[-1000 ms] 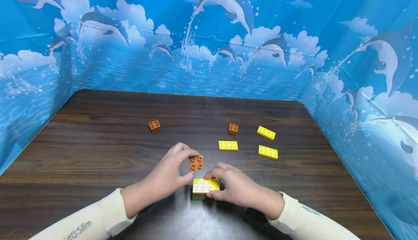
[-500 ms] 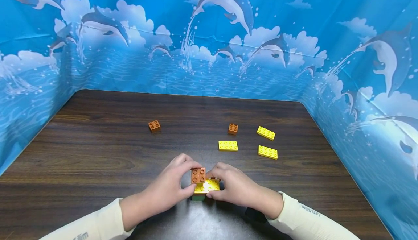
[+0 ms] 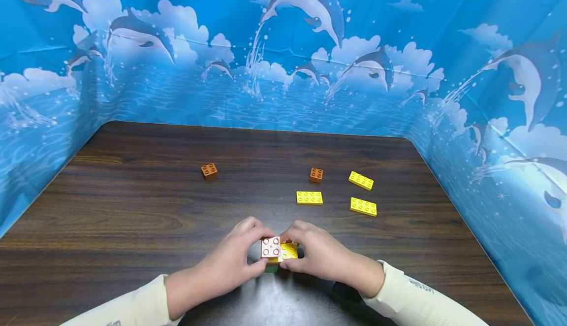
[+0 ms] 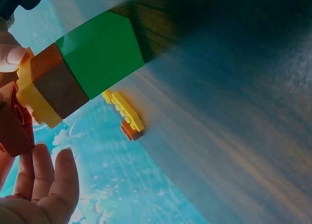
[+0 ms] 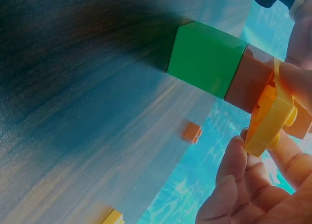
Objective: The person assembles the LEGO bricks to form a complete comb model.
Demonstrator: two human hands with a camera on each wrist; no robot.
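In the head view my left hand (image 3: pixel 223 262) pinches a brown 2x2 toy brick (image 3: pixel 270 247) by its edges, over the left half of a yellow 2x4 plate (image 3: pixel 289 251). My right hand (image 3: pixel 321 254) pinches that plate by its right end. The wrist views show the plate crowning a small stack: a green block (image 4: pixel 105 53) stands on the table, with another brown brick (image 4: pixel 58 80) on it. From the left wrist, the held brick (image 4: pixel 13 124) looks slightly tilted, its hollow underside right at the plate's studs. The plate's right half juts out past the brick beneath it.
Two loose brown bricks lie farther back, one at the left (image 3: pixel 209 170) and one right of middle (image 3: pixel 316 174). Three yellow plates lie to the right, the closest-in plate (image 3: pixel 309 198) among them. A blue dolphin curtain (image 3: pixel 266 104) encloses the dark wooden table (image 3: pixel 133 208).
My left hand has brought the brown brick toward me and slightly right, from behind the stack to over the yellow plate's left half. My right hand has stayed at the plate.
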